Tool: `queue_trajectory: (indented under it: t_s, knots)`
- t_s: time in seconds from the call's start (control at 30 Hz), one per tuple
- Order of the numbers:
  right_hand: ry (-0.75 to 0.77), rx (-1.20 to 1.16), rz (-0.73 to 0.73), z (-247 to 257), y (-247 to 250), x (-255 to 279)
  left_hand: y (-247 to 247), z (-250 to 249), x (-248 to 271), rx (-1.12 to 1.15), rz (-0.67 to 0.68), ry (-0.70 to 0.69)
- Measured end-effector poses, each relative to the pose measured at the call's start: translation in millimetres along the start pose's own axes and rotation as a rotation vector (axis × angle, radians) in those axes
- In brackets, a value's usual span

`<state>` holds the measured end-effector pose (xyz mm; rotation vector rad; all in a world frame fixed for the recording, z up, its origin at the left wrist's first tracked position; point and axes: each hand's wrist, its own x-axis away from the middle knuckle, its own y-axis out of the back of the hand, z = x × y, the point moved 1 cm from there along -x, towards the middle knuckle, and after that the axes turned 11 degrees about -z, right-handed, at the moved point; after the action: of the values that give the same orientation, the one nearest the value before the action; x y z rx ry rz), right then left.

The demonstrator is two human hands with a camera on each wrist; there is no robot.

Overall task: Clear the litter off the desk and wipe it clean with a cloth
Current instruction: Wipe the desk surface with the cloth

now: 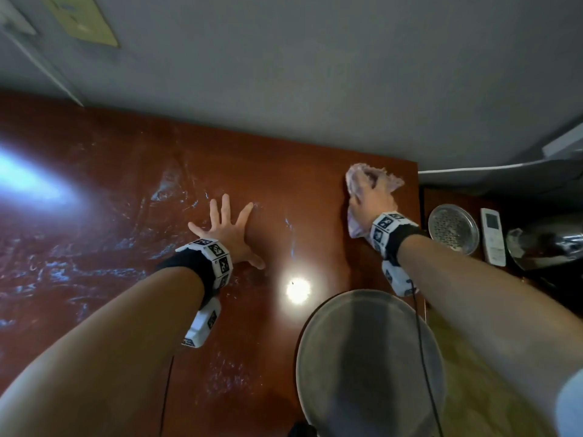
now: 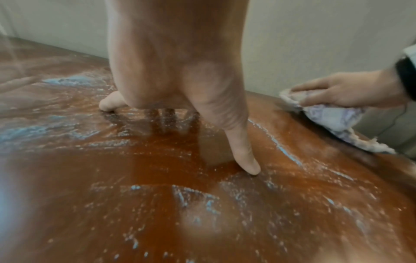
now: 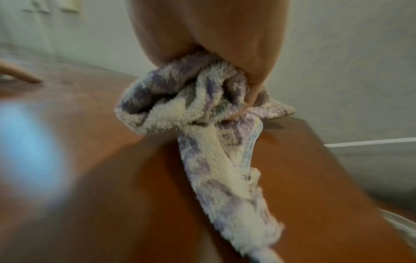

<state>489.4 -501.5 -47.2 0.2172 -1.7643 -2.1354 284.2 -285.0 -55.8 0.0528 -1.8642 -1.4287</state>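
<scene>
Wiping step: right hand [image 1: 372, 200] bunches cloth [image 1: 356, 184] at desk [image 1: 126, 184] 2 o'clock, left hand [image 1: 230, 231] splayed flat; next, prob. sweep twd 9 o'clock smears.

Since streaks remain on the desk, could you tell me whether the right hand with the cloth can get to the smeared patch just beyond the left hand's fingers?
Probably yes: the right hand grips the fluffy purple-white cloth, and bare reddish-brown wooden desk lies between; only the spread left hand sits nearby.

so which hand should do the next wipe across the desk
Right. The right hand already grips the cloth at the desk's far right corner. The left hand is spread flat on the streaky wood, holding nothing, so it is better left bracing.
</scene>
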Motion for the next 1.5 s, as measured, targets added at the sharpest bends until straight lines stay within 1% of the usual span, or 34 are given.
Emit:
queue_trajectory:
  t_s: [0.1,0.13,0.2,0.27,0.43,0.5,0.53,0.6,0.7,0.83,0.93,1.0,1.07,1.17,1.27,1.33,1.4,1.5]
  knots:
    - [-0.154,0.041,0.025,-26,1,-22,1,0,-4,-0.024,0.017,0.008]
    - [-0.184,0.06,0.023,-26,-4,-26,2,-1,-4,-0.033,0.015,0.011]
    - [-0.183,0.11,-0.01,-12,-14,-30,3,-3,-5,-0.035,0.019,0.02]
    - [-0.104,0.129,-0.048,15,-22,-31,4,-5,-6,-0.037,0.019,0.025]
    - [0.283,0.1,-0.033,94,-45,-7,3,-4,-7,-0.031,0.011,0.017]
    - [0.403,0.083,0.002,112,-51,7,4,-4,-6,-0.027,0.018,0.021]
    - [0.439,0.058,0.024,116,-52,12,4,-4,-6,-0.027,0.015,0.021]
    - [0.454,-0.005,0.055,113,-50,15,4,-5,-7,-0.025,0.006,0.026]
    - [0.37,-0.057,0.014,90,-38,7,3,-3,-8,-0.012,0.012,0.033]
    - [0.132,-0.008,-0.072,29,-12,-28,2,-3,-7,-0.021,0.001,0.038]
    - [-0.028,0.032,-0.189,-23,3,-52,1,-4,-8,-0.031,0.0,0.042]
    - [-0.129,0.028,-0.25,-50,5,-64,0,-3,-9,-0.044,-0.002,0.041]
    - [-0.196,0.035,-0.231,-63,-2,-73,-1,-3,-10,-0.049,-0.005,0.037]
    - [-0.189,0.039,-0.189,-57,-17,-75,-3,-1,-12,-0.045,-0.003,0.036]
    - [-0.159,0.022,-0.159,-34,-24,-74,-3,-1,-11,-0.044,-0.008,0.027]
    - [-0.094,-0.01,-0.155,-11,-30,-74,-3,-1,-11,-0.043,-0.013,0.021]
    - [0.063,-0.028,-0.134,25,-39,-65,-3,-1,-10,-0.049,-0.016,0.022]
    - [0.302,-0.11,-0.02,87,-56,-34,-1,-1,-10,-0.046,-0.007,0.019]
